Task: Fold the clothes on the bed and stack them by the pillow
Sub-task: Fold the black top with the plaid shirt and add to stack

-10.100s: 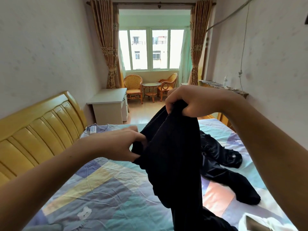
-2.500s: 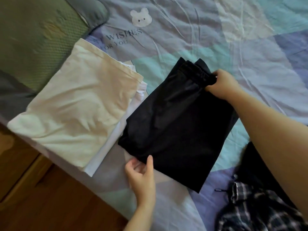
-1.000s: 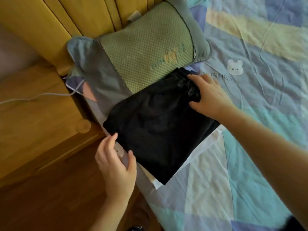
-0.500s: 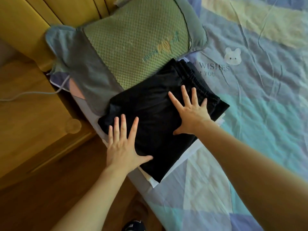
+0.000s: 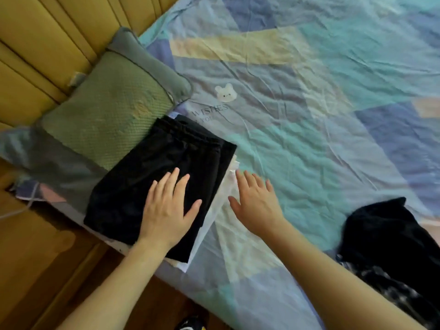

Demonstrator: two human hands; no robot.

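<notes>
- My left hand (image 5: 167,208) lay flat on the folded black trousers (image 5: 152,184), fingers straight and spread, pressing the cloth down and gripping nothing.
- My right hand (image 5: 256,203) was also opened out and held nothing; it was just beside the stack, over the patchwork bedsheet (image 5: 309,129), its fingertips near the white edge showing there. I could not tell whether it touched the sheet or hovered over it.
- The trousers were the top layer of the stack, which sat at the near edge of the bed, touching the green pillow (image 5: 107,110) by the yellow headboard (image 5: 47,39).
- Under them a strip of white folded clothes (image 5: 215,206) showed along the right side and at the near corner.
- I judged the step in hand to be the last smoothing of this piece: it was folded and already in its place by the pillow.
- A dark heap of unfolded clothes (image 5: 385,236) lay well apart, toward the right edge of view, with something checked beneath it, so the task was not finished.
- The next move, as I read it, called for lifting the left hand straight off without dragging the top layer, then reaching right for the dark heap and finding a hem or waistband to shake it out.
</notes>
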